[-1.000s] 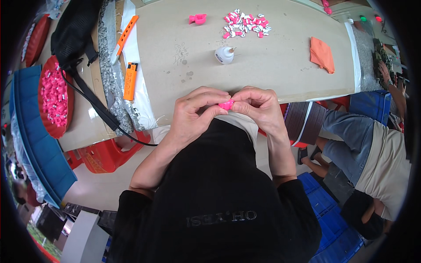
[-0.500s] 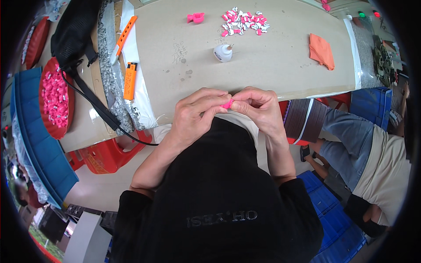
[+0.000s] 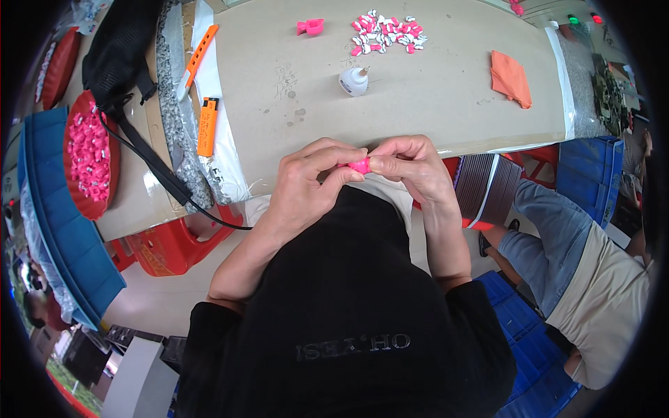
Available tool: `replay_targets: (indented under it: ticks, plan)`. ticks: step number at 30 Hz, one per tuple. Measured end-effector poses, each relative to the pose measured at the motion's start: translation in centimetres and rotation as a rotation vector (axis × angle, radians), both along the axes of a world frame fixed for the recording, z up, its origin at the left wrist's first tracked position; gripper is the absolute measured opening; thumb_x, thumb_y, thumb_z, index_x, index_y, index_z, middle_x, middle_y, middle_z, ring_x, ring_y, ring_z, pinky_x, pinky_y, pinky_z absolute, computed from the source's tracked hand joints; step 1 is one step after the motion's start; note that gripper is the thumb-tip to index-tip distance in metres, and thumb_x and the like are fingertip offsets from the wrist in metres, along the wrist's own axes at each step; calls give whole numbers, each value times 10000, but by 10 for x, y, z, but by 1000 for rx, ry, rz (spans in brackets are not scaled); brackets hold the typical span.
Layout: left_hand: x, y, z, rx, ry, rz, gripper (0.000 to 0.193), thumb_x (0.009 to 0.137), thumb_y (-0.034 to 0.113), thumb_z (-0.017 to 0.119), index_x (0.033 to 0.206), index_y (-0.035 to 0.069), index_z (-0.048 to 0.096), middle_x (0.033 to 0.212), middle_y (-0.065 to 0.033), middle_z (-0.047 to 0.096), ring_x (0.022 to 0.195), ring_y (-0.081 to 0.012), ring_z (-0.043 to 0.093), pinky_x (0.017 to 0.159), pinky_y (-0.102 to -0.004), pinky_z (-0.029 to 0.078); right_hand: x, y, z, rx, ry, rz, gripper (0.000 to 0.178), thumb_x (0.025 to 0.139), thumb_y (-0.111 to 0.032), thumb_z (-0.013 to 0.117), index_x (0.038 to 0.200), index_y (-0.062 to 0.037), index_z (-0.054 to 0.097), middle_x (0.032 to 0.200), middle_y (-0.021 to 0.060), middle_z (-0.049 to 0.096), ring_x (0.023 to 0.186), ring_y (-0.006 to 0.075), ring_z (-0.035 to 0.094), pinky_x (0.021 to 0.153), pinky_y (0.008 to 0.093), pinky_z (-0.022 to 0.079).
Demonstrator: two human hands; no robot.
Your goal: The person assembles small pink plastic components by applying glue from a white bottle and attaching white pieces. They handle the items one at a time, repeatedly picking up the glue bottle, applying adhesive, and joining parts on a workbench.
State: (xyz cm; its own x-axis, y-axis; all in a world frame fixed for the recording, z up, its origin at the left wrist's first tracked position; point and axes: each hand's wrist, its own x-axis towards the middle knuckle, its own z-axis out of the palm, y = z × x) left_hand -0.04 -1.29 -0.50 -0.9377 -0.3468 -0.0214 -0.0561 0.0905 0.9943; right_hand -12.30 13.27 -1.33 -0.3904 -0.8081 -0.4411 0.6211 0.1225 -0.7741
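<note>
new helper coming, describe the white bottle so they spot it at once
Find the beige-covered table, then the cluster of small pink-and-white pieces toward its far side. Nearer the table's front edge is the rounded white bottle, set apart by its narrow tan tip.

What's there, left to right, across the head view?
red tray of pink pieces → left hand → held pink piece → right hand → orange cloth → blue crate
</note>
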Motion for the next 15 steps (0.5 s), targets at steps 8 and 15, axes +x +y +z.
replay_targets:
  ticks: [8,15]
  plan:
    - [1,0,-1,63,-14,-45,191,755,-87,607,940,-44,632,893,-120,610,786,-160,621,685,-240,534,1,0,2,11,9,-3,113,763,-51,676,832,37,663,734,97,652,654,98,606,602,196,475]
    - [2,1,-3,69,22,-21,188,735,-93,613,909,-28,642,891,-118,620,803,-172,624,683,-248,536,1,1,3,8,19,10,103,766,-52,675,825,31,664,733,94,653,662,95,603,610,193,472]
